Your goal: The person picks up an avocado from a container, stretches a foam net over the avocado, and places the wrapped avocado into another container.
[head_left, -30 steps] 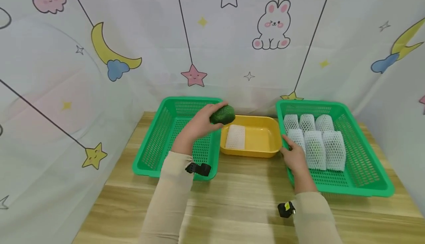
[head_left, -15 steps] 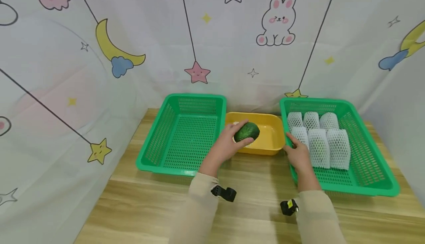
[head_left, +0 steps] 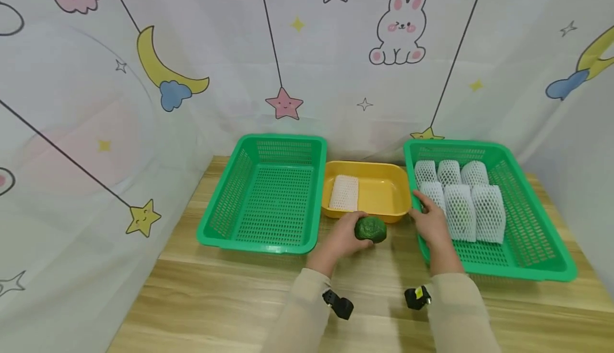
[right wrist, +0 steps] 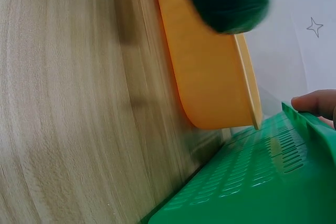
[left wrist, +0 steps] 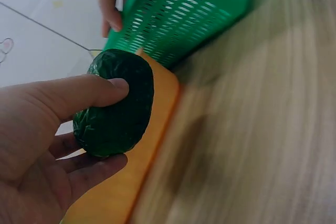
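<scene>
In the head view my left hand (head_left: 344,237) holds a dark green, bumpy avocado (head_left: 372,229) above the table, just in front of the yellow tray. The thumb presses one side of the avocado (left wrist: 118,106) in the left wrist view, with fingers behind it. My right hand (head_left: 430,224) grips the left rim of the right green basket (head_left: 544,219), where several white foam-net sleeves (head_left: 461,214) lie in two rows. A greenish shape shows through at least one net. One flat white foam net (head_left: 344,193) lies in the left part of the yellow tray (head_left: 384,195).
Another green basket (head_left: 259,247) stands left of the yellow tray, with nothing seen in it. Both baskets and the tray sit on a wood-grain table (head_left: 216,299). A white printed cloth (head_left: 331,65) hangs close behind them.
My left hand has carried the avocado from above the left basket, rightward over the yellow tray, then toward me over the table. The right hand has stayed at the basket rim.
</scene>
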Available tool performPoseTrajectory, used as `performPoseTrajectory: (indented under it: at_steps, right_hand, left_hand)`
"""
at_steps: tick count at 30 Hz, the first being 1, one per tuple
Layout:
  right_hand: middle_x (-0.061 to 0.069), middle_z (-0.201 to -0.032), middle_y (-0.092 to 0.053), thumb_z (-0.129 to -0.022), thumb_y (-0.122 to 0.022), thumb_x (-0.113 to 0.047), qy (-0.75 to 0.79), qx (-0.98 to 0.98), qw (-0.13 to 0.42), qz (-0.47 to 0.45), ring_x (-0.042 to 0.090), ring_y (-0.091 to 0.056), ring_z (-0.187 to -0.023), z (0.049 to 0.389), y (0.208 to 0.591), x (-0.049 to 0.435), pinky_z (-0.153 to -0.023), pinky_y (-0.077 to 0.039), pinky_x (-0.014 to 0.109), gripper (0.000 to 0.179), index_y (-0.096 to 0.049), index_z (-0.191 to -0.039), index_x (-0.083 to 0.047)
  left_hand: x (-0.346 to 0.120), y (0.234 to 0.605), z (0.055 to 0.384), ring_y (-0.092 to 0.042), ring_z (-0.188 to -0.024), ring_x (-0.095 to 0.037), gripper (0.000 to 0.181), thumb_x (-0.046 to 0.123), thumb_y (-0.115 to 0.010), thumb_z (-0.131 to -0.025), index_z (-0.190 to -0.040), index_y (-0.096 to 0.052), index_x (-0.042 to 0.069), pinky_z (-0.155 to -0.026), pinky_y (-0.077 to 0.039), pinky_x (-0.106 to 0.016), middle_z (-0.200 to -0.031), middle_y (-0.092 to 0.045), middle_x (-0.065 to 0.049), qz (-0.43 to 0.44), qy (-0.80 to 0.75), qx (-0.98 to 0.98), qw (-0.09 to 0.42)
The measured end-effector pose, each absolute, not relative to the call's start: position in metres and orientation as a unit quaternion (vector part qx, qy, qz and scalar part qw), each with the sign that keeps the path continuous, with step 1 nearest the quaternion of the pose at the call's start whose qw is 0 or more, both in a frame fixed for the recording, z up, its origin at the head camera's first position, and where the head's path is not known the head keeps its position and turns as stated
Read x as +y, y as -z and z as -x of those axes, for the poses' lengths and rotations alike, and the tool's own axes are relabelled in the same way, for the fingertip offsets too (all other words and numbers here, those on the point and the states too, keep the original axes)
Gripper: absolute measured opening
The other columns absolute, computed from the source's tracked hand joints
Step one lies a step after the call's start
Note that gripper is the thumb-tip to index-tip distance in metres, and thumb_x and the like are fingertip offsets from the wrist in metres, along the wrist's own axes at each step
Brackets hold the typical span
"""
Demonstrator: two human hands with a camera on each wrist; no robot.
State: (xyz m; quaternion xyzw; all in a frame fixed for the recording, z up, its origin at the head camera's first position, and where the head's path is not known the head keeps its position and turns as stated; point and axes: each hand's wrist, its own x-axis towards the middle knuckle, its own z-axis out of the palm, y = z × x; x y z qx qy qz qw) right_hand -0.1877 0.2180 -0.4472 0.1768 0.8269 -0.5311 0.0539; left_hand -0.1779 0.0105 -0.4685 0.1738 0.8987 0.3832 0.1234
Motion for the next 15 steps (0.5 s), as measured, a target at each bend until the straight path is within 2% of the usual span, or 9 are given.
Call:
performPoseTrajectory:
  at_steps: [6, 15]
  right_hand:
    - [0.013, -0.151, -0.02, -0.094, -0.045, -0.007, 0.536, 0.822, 0.054, -0.183, 0.037, -0.025, -0.133, 0.189, 0.448, 0.219, -0.102, -0.03, 0.049, 0.057, -0.028, -0.147, -0.018]
    - [0.013, -0.151, -0.021, -0.094, -0.047, -0.007, 0.542, 0.818, 0.05, -0.188, 0.037, -0.023, -0.133, 0.189, 0.448, 0.219, -0.104, -0.027, 0.049, 0.056, -0.03, -0.146, -0.018]
  left_hand:
    - [0.013, 0.487, 0.178, -0.052, -0.11, -0.023, 0.06, 0.018, -0.076, -0.078, -0.131, -0.05, 0.014, -0.09, -0.044, -0.039, -0.123, -0.051, -0.006, -0.167, -0.343, 0.911, 0.158]
    - [0.013, 0.498, 0.18, -0.053, -0.108, -0.021, 0.059, 0.021, -0.077, -0.077, -0.13, -0.05, 0.017, -0.089, -0.044, -0.036, -0.12, -0.053, -0.004, -0.162, -0.32, 0.92, 0.158]
